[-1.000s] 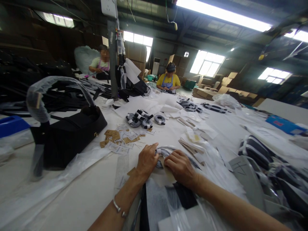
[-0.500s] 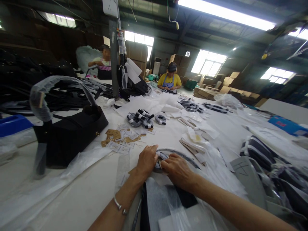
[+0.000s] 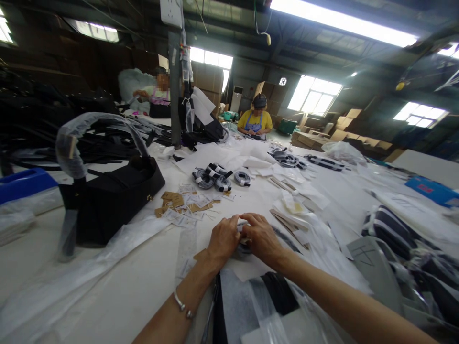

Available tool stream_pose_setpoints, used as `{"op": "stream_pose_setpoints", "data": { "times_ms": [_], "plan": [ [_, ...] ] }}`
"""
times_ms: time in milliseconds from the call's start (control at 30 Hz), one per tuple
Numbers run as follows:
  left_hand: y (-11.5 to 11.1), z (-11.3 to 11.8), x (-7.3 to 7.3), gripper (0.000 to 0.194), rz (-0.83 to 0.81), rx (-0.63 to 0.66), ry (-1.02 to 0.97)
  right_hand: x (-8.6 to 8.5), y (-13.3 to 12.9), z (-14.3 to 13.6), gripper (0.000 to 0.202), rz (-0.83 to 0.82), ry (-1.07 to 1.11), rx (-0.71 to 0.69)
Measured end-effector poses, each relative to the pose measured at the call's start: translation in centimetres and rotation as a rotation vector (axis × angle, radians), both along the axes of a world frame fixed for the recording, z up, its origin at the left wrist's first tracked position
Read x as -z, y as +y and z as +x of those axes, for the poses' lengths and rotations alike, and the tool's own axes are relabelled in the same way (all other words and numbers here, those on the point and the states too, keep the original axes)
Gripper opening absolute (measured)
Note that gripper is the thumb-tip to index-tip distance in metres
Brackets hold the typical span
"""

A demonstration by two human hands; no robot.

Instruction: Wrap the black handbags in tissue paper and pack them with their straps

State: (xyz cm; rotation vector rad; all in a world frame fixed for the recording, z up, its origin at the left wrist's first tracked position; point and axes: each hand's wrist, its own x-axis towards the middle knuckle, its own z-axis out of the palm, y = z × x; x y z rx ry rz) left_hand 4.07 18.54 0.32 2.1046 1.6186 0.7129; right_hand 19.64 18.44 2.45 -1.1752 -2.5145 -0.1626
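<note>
Both hands meet at a grey, plastic-wrapped strap [image 3: 287, 239] that lies curved on the white table. My left hand [image 3: 224, 239] has its fingers closed on the strap's near end. Beside it, my right hand [image 3: 260, 239] is bent over the same part, its fingertips closed on it and touching the left fingers. The hands hide most of the gripped part. Beyond them lie several coiled straps [image 3: 242, 178] with white bands. Below the hands is a black and grey piece [image 3: 238, 296] partly under clear plastic.
A black handbag [image 3: 114, 200] with a wrapped handle stands at left, near brown and white tags [image 3: 172, 199]. A grey chair-like shape [image 3: 375, 263] is at right. Two people sit beyond the table, one in a yellow shirt [image 3: 267, 121]. A post [image 3: 175, 86] rises at the back.
My right hand has moved up and over the strap, its fingers now against the left fingertips. Less of the strap shows. The whole view has shifted slightly.
</note>
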Motion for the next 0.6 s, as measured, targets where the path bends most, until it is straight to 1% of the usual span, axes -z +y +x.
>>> {"op": "stream_pose_setpoints", "data": {
  "times_ms": [133,233,300,367,400,467,533,600],
  "plan": [
    [0.0,-0.1,-0.1,0.056,-0.007,-0.013,-0.092,1.3,1.4,0.2,0.016,-0.002,0.010,-0.098],
    [0.4,-0.9,-0.4,0.059,-0.048,0.014,-0.200,1.8,1.6,0.8,0.012,0.028,-0.013,-0.180],
    [0.9,-1.6,-0.6,0.050,-0.091,0.002,-0.290,1.7,1.5,1.2,0.010,0.078,-0.023,-0.221],
    [1.6,-2.5,-0.6,0.033,-0.145,-0.058,-0.366,1.3,1.2,1.5,0.008,0.108,-0.020,-0.254],
    [1.9,-2.8,-0.5,0.029,-0.184,-0.090,-0.391,1.1,1.1,1.6,0.007,0.114,-0.011,-0.268],
    [2.6,-3.4,-0.1,0.035,-0.288,-0.114,-0.430,0.8,1.0,1.5,0.012,0.125,0.017,-0.285],
    [3.0,-3.5,0.3,0.044,-0.424,-0.078,-0.483,0.5,1.0,1.4,0.024,0.150,0.043,-0.306],
    [3.2,-3.4,0.5,0.050,-0.562,-0.028,-0.560,0.5,1.1,1.2,0.031,0.182,0.051,-0.325]
  ]
}}
